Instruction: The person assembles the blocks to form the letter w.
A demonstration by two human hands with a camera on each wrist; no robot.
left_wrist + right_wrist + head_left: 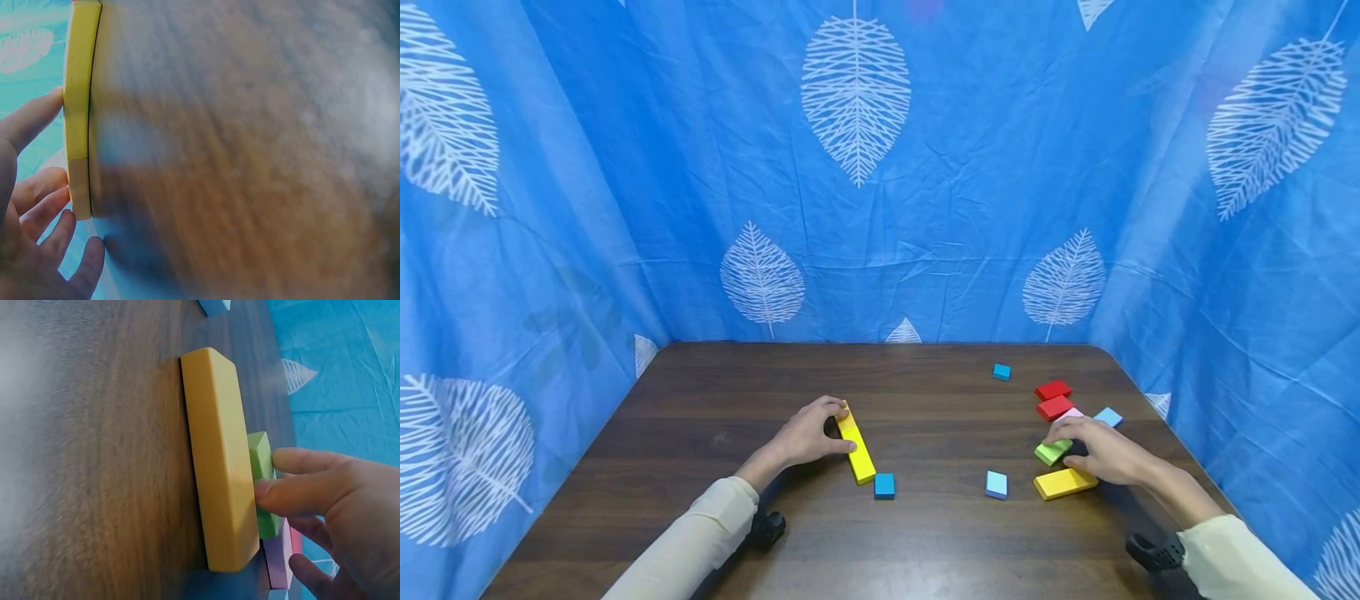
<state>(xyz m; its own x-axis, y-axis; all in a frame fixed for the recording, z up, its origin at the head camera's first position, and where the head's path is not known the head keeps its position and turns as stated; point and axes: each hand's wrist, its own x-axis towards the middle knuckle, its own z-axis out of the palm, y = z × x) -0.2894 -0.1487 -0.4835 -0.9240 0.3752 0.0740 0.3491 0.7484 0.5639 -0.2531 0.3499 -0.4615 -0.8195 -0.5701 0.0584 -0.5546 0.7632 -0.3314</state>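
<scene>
A: How far along was it?

B: Barely begun, I'd judge. The left hand [808, 435] pinched the long yellow bar [856, 444] lying mid-table [715, 500]; the right hand [1101, 450] pinched a green block [1053, 451] beside a yellow block [1064, 482].

A: And the rest?

B: Red blocks [1053, 398] and blue cubes [884, 485] lay scattered, untouched.

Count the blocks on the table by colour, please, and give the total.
Yellow: 2, the long block at the left hand, and the flat block by the right hand
Red: 2
Blue: 4
Green: 1
Pink: 1
Total: 10
</scene>
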